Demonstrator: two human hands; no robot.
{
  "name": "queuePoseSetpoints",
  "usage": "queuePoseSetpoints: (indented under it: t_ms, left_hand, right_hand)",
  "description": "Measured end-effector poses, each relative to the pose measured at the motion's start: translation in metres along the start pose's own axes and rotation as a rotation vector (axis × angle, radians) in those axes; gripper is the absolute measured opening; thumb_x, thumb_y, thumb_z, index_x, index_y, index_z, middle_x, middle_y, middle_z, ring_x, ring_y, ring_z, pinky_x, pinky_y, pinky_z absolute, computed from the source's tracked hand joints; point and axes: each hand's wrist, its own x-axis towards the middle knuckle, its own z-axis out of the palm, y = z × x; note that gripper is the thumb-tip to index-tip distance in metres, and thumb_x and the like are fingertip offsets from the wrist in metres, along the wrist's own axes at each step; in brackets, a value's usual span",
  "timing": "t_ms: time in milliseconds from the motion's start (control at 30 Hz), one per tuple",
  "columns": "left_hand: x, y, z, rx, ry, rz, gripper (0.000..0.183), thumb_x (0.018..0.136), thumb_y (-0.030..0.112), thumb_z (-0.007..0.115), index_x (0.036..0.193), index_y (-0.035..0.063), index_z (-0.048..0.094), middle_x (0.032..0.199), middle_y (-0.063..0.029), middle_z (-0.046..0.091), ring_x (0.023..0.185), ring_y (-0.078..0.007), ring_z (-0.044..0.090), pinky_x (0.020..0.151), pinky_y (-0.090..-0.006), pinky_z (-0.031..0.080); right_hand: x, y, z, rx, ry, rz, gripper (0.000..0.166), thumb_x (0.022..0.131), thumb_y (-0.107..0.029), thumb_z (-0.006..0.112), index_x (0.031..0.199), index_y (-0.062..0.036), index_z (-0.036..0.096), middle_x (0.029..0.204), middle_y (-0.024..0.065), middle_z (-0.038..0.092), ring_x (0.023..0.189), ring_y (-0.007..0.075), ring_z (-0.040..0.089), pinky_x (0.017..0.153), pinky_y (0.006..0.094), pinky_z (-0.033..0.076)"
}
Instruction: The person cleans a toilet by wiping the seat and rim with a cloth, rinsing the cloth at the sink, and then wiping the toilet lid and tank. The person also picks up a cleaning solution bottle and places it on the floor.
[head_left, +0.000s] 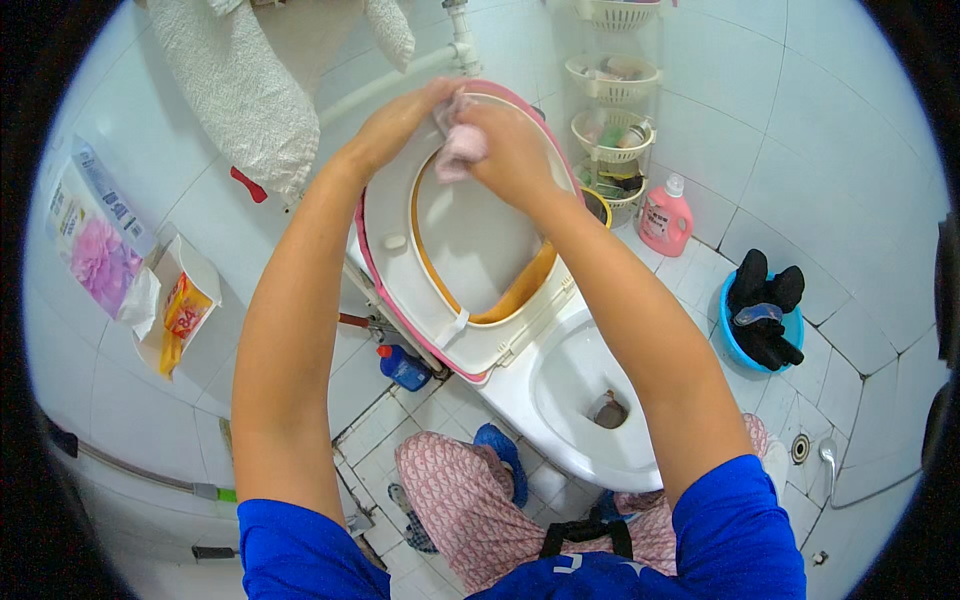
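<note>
A white toilet seat, with a yellow-orange cover along part of its ring, stands raised against the lid, whose edge carries a pink cover. Near the top of the seat, my right hand grips a pale pink cloth. My left hand reaches to the upper edge of the seat and lid; its fingertips are blurred and partly hidden, so their hold is unclear. Below the hinges lies the open toilet bowl, with brown matter at its drain.
A blue bottle stands left of the toilet. On the right are a pink detergent bottle, a tiered basket rack and a blue basin holding black items. A white towel hangs at upper left, above a wall holder with packets.
</note>
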Motion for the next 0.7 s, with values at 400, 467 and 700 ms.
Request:
queuePoseSetpoints:
  t_ms: [400, 467, 700]
  left_hand:
    - [-0.001, -0.032, -0.007, 0.107, 0.044, -0.004, 0.06, 0.094, 0.058, 0.032, 0.131, 0.0162, 0.052, 0.135, -0.0045, 0.048, 0.126, -0.0198, 0.041, 0.107, -0.0323, 0.028]
    - [0.001, -0.018, -0.001, 0.097, 0.053, -0.009, 0.058, 0.093, 0.057, 0.035, 0.13, 0.0163, 0.053, 0.134, -0.0041, 0.049, 0.125, -0.0195, 0.042, 0.106, -0.0321, 0.029]
    - [0.003, -0.022, 0.001, 0.155, 0.09, -0.002, 0.054, 0.091, 0.053, 0.039, 0.129, 0.0186, 0.054, 0.136, -0.0048, 0.049, 0.126, -0.0229, 0.043, 0.105, -0.0318, 0.03]
  right_hand:
    - [-0.061, -0.093, -0.007, 0.228, -0.079, 0.019, 0.05, 0.057, -0.005, 0.072, 0.105, -0.0091, 0.061, 0.11, 0.0111, 0.058, 0.101, 0.0319, 0.055, 0.085, 0.041, 0.045]
    - [-0.083, -0.11, 0.009, 0.138, -0.164, -0.064, 0.047, 0.058, -0.004, 0.07, 0.104, -0.0083, 0.062, 0.113, 0.0093, 0.057, 0.101, 0.0305, 0.054, 0.082, 0.0409, 0.045]
    - [-0.169, -0.108, 0.002, 0.062, -0.561, -0.01, 0.048, 0.057, -0.009, 0.072, 0.104, -0.0104, 0.063, 0.112, 0.0043, 0.056, 0.101, 0.0271, 0.053, 0.08, 0.039, 0.043]
